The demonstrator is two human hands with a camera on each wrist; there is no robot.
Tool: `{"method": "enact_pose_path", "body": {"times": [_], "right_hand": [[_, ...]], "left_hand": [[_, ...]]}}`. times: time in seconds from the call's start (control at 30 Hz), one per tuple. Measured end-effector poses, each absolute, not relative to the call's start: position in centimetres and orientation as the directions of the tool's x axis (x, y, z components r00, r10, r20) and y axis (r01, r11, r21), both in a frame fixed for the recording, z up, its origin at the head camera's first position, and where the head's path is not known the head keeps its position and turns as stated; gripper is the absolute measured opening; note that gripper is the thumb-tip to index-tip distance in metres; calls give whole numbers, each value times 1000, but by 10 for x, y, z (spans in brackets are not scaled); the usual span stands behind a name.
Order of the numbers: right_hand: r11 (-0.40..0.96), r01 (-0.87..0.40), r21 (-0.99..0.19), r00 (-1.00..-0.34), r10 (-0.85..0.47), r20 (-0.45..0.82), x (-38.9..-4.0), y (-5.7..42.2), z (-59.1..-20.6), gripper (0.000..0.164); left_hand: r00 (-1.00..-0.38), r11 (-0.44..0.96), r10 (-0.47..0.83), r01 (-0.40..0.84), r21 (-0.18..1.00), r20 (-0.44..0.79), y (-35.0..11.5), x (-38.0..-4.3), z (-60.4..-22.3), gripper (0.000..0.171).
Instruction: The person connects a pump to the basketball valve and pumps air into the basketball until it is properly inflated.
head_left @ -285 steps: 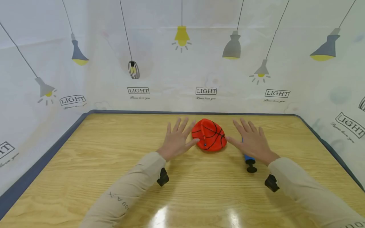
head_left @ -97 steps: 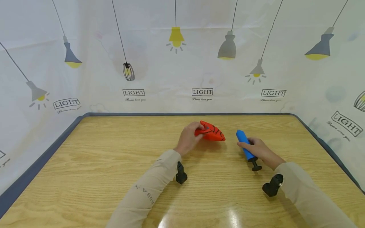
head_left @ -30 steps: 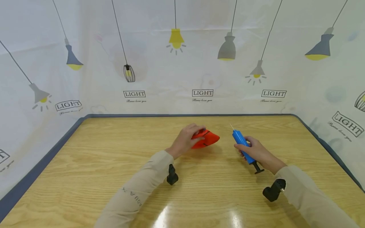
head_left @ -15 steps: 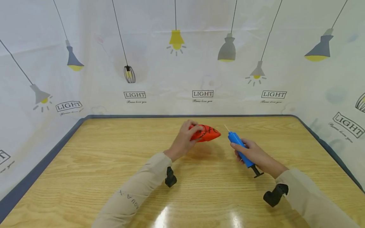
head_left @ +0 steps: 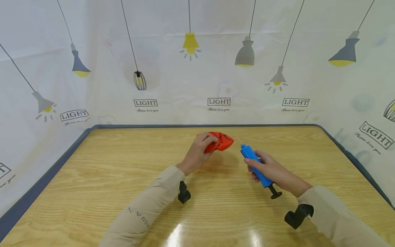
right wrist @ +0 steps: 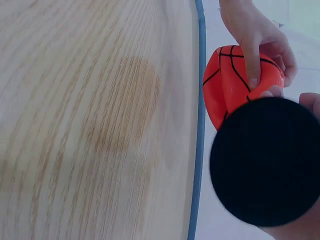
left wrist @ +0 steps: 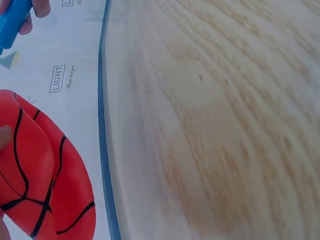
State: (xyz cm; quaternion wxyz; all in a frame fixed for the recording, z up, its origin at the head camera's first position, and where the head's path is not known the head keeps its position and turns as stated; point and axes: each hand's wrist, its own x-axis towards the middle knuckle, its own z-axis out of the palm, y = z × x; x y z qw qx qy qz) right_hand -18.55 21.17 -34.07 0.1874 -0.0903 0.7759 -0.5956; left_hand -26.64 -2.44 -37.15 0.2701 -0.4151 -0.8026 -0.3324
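Note:
My left hand [head_left: 197,151] pinches a deflated red ball [head_left: 223,141] with black basketball lines, held up over the table. The ball is limp and folded; in the left wrist view its creased side [left wrist: 65,170] shows at the left edge. My right hand [head_left: 271,168] grips a blue hand pump [head_left: 257,168] round its barrel. A thin needle [head_left: 238,140] sticks out of the pump's tip, pointing up and left, close to the ball's right end. The pump's black handle [head_left: 275,194] hangs at the near end; its round end [right wrist: 270,162] covers part of the right wrist view.
A light wood-grain table [head_left: 139,151] with a dark blue edge lies under both hands. Behind it hangs a white sheet [head_left: 172,79] printed with lamps and lettering. Black wrist cameras [head_left: 297,216] sit under both sleeves.
Earlier both hands were open over the table; since then the left has lifted the ball and the right the pump. In the last second the pump's needle has moved left towards the ball.

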Motion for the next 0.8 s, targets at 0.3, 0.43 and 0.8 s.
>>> {"method": "enact_pose_path", "body": {"times": [0.3,0.43,0.8], "right_hand": [[354,-22,-935,-888,-437,-144,-180,204,-341,41],[378,-63,-924,-878,-461,-129,-180,201,-343,36],[471,-133,-872,-842,-518,-151,-179,198,-341,31]], "left_hand": [[-481,479,506,847,231,716,-24,-265,-370,24],[-475,485,514,848,214,715,-24,-265,-370,26],[-439,449,540,872,195,719,-26,-266,-370,28]]}}
